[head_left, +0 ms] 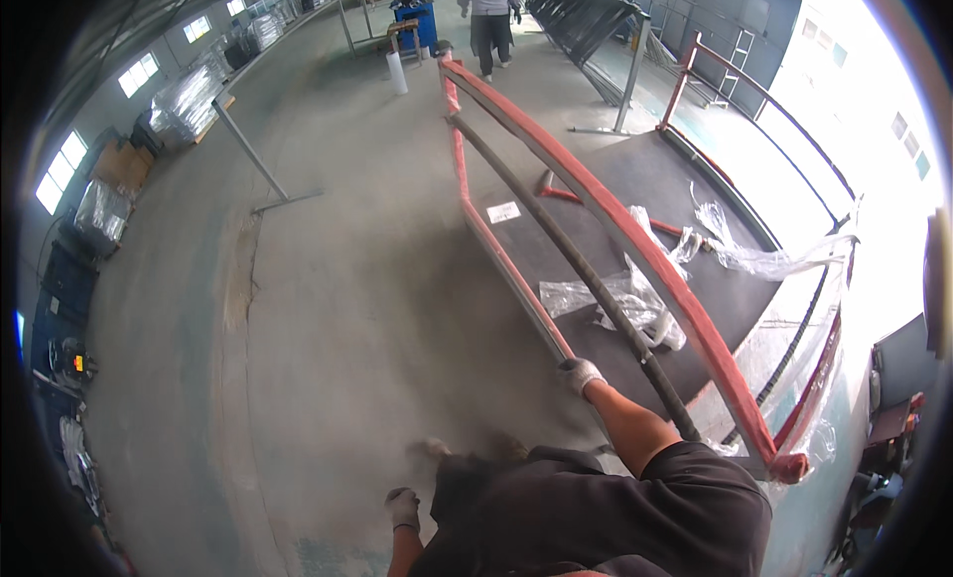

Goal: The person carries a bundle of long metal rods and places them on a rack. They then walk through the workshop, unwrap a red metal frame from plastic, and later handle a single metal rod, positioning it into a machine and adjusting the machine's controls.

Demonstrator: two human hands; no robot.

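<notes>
Grey concrete floor [338,309] fills a big workshop, with bright windows along the left wall. The right hand [579,375], in a grey glove, is closed around the low edge of a long red metal frame [635,235]. Its grip is pressed together on that bottom rail, near the close end. The left hand [403,508], gloved too, hangs down by the person's side and holds nothing; I cannot tell if its fingers are bent or spread.

The red frame runs from the close right corner far up toward the back of the room. A dark rail [566,250] runs along beside its top red bar. On the right of the frame lies a dark flat board [635,180], like a low table top, with a small white label [503,212] on it. Clear crumpled plastic wrap [635,304] lies on the board and trails over to the right edge.

To the left of the frame the floor is wide and open. A thin grey metal stand [260,165] leans there, well apart from the hand. Wrapped bundles [189,101] sit along the left wall. Far at the back, another person [490,21] is seen near a blue bin [415,21], and a white roll [397,73] stands upright near the frame's far end. More red bars [735,81] stand past the board on the right.
</notes>
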